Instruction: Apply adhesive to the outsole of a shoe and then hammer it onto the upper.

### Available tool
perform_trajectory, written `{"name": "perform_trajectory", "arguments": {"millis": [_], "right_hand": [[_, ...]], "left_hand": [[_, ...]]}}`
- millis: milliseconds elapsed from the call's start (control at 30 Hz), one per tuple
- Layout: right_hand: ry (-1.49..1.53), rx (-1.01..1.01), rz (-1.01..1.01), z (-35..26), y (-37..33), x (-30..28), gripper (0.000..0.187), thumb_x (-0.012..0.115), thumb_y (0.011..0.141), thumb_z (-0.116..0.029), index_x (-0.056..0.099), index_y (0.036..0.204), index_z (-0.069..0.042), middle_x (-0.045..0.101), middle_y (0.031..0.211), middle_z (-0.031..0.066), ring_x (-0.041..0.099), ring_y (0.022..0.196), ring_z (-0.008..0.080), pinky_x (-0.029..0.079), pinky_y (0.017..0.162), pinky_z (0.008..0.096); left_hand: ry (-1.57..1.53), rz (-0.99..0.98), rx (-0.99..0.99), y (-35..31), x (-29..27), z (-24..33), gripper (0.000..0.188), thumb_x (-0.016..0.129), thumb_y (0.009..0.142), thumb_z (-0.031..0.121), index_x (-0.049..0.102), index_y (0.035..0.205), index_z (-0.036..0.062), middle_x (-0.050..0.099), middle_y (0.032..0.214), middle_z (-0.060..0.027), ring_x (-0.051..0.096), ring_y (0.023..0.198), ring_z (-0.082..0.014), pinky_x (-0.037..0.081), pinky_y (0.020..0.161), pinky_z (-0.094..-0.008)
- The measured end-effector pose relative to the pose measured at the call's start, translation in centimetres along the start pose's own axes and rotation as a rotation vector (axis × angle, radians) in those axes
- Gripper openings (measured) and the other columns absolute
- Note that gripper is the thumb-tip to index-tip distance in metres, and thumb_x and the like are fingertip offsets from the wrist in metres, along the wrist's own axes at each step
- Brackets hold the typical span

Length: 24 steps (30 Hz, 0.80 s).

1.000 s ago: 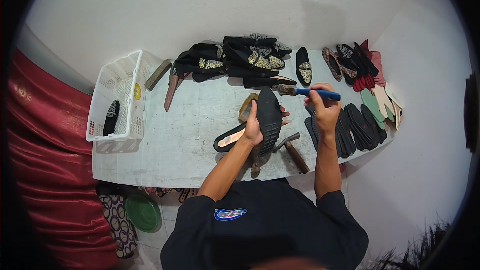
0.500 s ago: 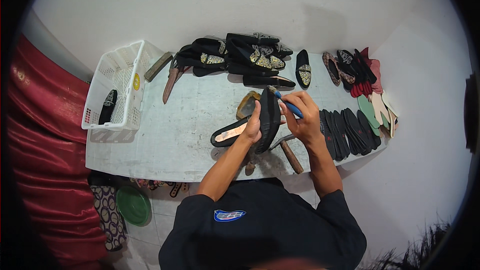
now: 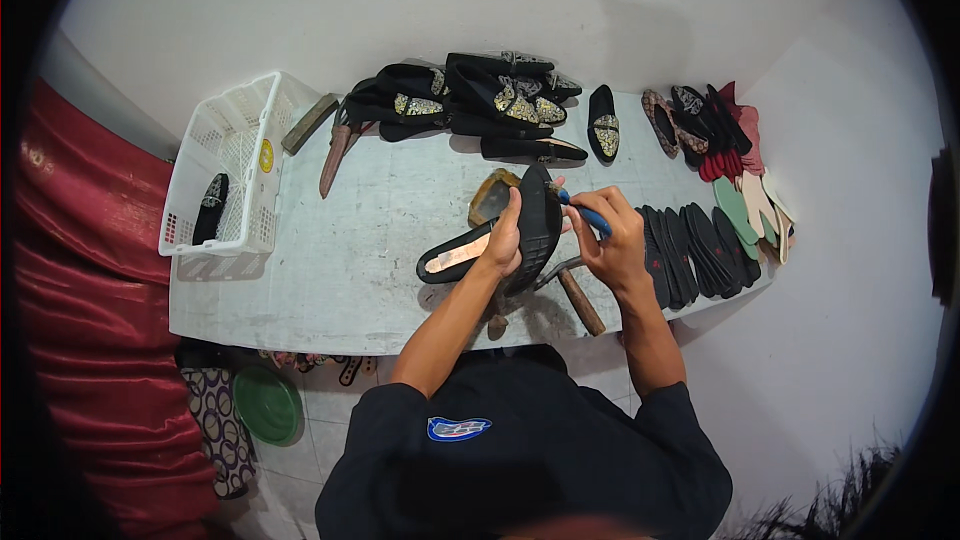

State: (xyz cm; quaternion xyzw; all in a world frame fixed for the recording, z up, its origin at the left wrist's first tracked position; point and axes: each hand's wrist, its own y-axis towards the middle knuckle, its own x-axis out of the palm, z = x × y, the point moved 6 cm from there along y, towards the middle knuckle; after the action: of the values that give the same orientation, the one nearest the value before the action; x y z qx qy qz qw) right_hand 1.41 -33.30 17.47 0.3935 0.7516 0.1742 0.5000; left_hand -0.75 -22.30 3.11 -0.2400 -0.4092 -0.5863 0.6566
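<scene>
A person in a dark shirt works at a pale table (image 3: 330, 270). The left hand (image 3: 503, 238) grips a black shoe (image 3: 536, 225) turned sole-up, while the right hand (image 3: 612, 240), at 3 o'clock of it, holds a blue-handled tool (image 3: 585, 212) against the shoe's edge. A second black shoe (image 3: 455, 255) lies at 9 o'clock of the left hand. A wooden-handled hammer (image 3: 578, 295) rests at 5 o'clock. Decorated black shoes (image 3: 480, 105) are heaped at 12 o'clock, dark soles (image 3: 695, 250) are ranked at 3 o'clock, and a white basket (image 3: 235, 165) sits at 9 o'clock.
</scene>
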Motion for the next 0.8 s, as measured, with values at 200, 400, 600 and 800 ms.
{"name": "perform_trajectory", "arguments": {"millis": [200, 400, 600, 800], "right_hand": [[0.063, 0.006, 0.118, 0.2, 1.7, -0.8, 0.013, 0.068, 0.081, 0.004, 0.066, 0.093, 0.0, 0.064, 0.084, 0.0126, 0.065, 0.073, 0.0252, 0.05, 0.064, 0.032], [0.096, -0.014, 0.036, 0.4, 1.6, 0.4, 0.012, 0.069, 0.081, 0.002, 0.066, 0.093, 0.0, 0.063, 0.084, 0.0123, 0.065, 0.073, 0.0262, 0.05, 0.064, 0.0323], [0.047, 0.068, -0.019, 1.0, 1.3, 0.0, 0.009, 0.068, 0.081, 0.001, 0.064, 0.089, 0.0, 0.062, 0.081, 0.0123, 0.063, 0.069, 0.027, 0.048, 0.062, 0.0332], [0.091, 0.014, 0.074, 0.5, 3.1, -0.4, 0.009, 0.068, 0.081, 0.002, 0.065, 0.09, 0.0, 0.062, 0.082, 0.0127, 0.063, 0.07, 0.0274, 0.049, 0.063, 0.033]], "left_hand": [[0.008, 0.174, -0.041, -0.5, 0.0, 0.1, 0.057, 0.033, 0.102, 0.049, 0.048, 0.132, 0.004, 0.061, 0.121, -0.0096, 0.063, 0.106, -0.0182, 0.053, 0.091, -0.0312], [0.098, 0.207, -0.017, -0.5, -1.7, -0.4, 0.052, 0.037, 0.102, 0.045, 0.049, 0.13, 0.0021, 0.061, 0.119, -0.0097, 0.064, 0.104, -0.017, 0.054, 0.087, -0.0298], [0.07, 0.191, 0.005, -0.2, -2.0, -0.5, 0.05, 0.038, 0.103, 0.043, 0.05, 0.128, 0.0015, 0.062, 0.116, -0.0102, 0.065, 0.1, -0.0176, 0.056, 0.084, -0.0305], [0.037, 0.199, -0.034, -0.5, -0.6, 0.0, 0.047, 0.039, 0.103, 0.04, 0.05, 0.129, 0.0021, 0.063, 0.116, -0.0099, 0.064, 0.102, -0.0179, 0.055, 0.086, -0.0309]]}}
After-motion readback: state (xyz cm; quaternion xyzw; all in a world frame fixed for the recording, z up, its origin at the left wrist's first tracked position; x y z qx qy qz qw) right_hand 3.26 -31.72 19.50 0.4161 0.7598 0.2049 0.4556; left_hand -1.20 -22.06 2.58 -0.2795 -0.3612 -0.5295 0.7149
